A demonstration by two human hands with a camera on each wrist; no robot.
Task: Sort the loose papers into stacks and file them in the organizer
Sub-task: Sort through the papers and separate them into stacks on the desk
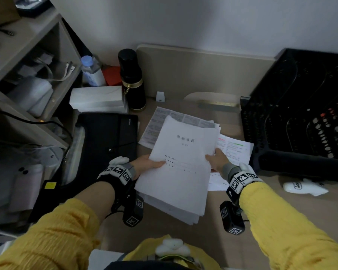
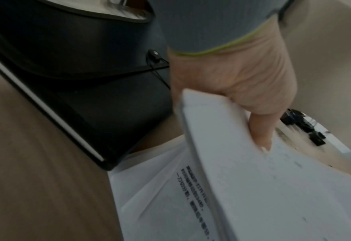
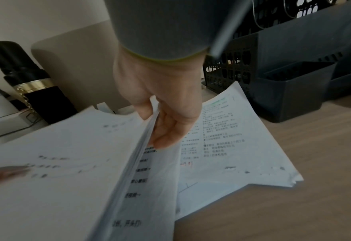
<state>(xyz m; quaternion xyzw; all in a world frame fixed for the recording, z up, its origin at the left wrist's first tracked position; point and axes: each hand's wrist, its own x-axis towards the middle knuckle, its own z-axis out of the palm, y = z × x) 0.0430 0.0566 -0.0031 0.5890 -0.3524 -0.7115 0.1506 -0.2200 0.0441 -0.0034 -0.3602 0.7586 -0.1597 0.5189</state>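
Note:
A thick stack of white printed papers [image 1: 180, 166] is lifted off the desk between both hands. My left hand [image 1: 147, 163] pinches its left edge, thumb on top [image 2: 261, 130]. My right hand [image 1: 216, 158] grips the right edge, thumb above and fingers [image 3: 168, 130] beneath. More loose sheets [image 1: 234, 148] with green and red print lie under and to the right [image 3: 232, 146]; a tabled sheet [image 1: 164, 117] lies behind. The black mesh organizer [image 1: 300, 117] stands at the right [image 3: 294, 81].
A black expanding folder [image 1: 105, 137] lies left of the papers [image 2: 87, 97]. A black flask [image 1: 132, 80], a water bottle [image 1: 91, 72] and white envelope boxes [image 1: 98, 99] stand at the back left. A shelf unit [image 1: 27, 65] fills the left. A white object [image 1: 304, 187] lies before the organizer.

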